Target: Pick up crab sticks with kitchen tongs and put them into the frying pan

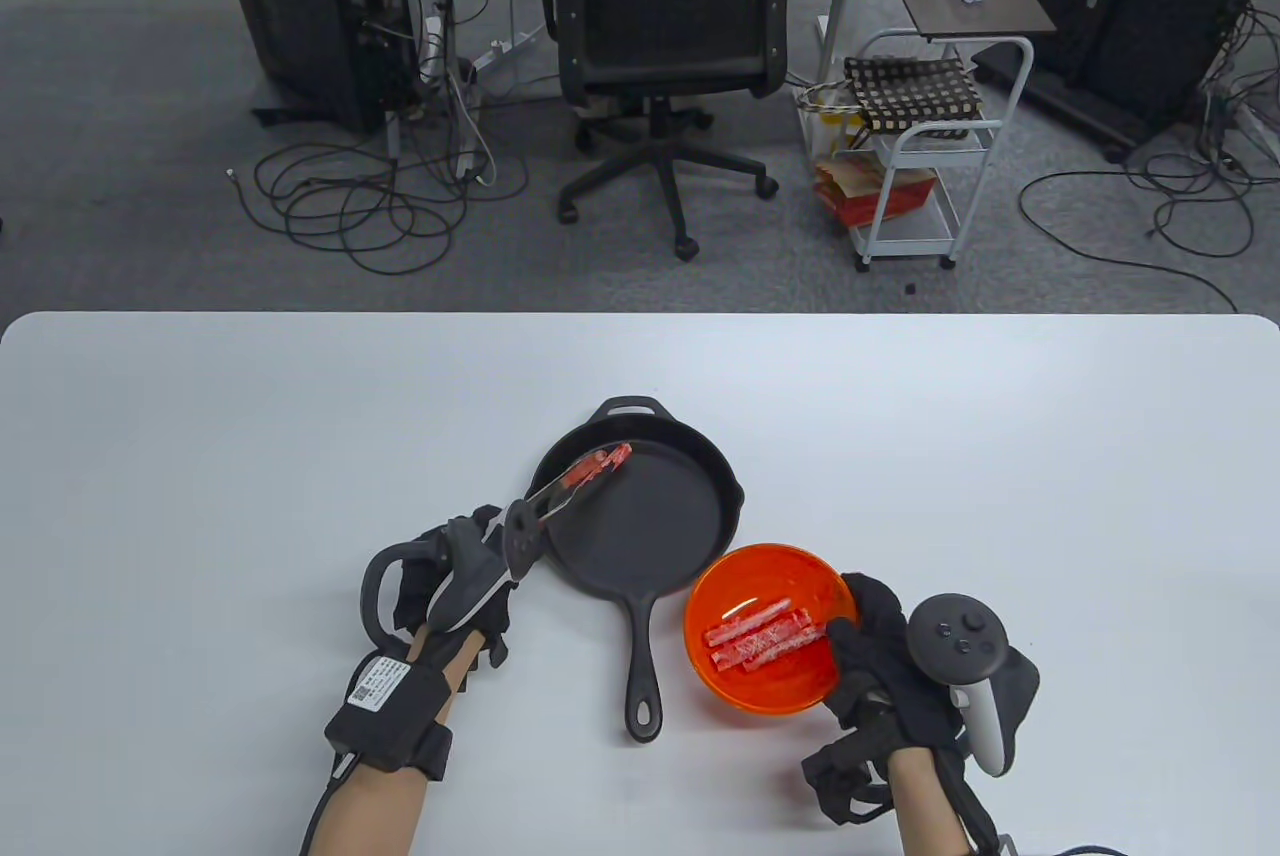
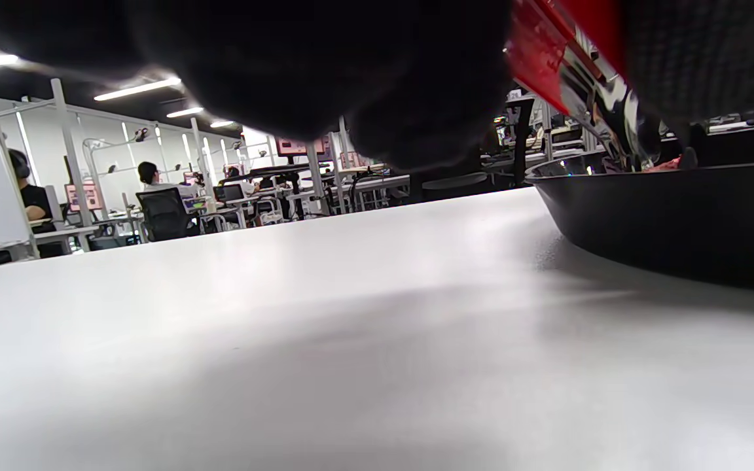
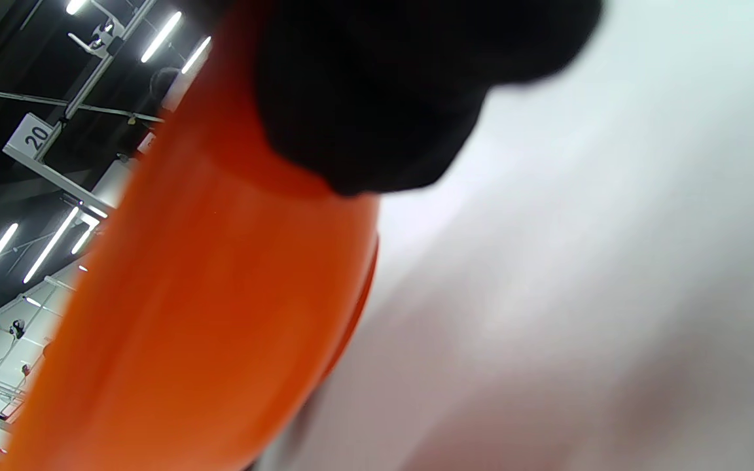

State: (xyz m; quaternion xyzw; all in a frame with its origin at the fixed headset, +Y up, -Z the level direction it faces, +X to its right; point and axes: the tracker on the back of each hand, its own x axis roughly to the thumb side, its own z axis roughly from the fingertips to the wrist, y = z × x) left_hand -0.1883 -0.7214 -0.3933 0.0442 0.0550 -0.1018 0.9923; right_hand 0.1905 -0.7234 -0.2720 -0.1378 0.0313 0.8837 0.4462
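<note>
My left hand (image 1: pixel 470 576) grips the kitchen tongs (image 1: pixel 545 501) beside the black frying pan (image 1: pixel 640 516). The tong tips pinch one red-and-white crab stick (image 1: pixel 598 466) over the pan's far-left inside. Several crab sticks (image 1: pixel 762 638) lie in the orange bowl (image 1: pixel 765 586) to the right of the pan's handle (image 1: pixel 643 666). My right hand (image 1: pixel 865 646) holds the bowl's right rim. In the left wrist view the red tongs (image 2: pixel 567 59) reach over the pan's wall (image 2: pixel 671 209). The right wrist view shows the orange bowl (image 3: pixel 220 281) up close under a gloved finger (image 3: pixel 383 91).
The white table (image 1: pixel 250 456) spreads wide to the left and beyond the pan. Behind its far edge stand an office chair (image 1: pixel 665 26), a white cart (image 1: pixel 920 146) and loose cables on the floor.
</note>
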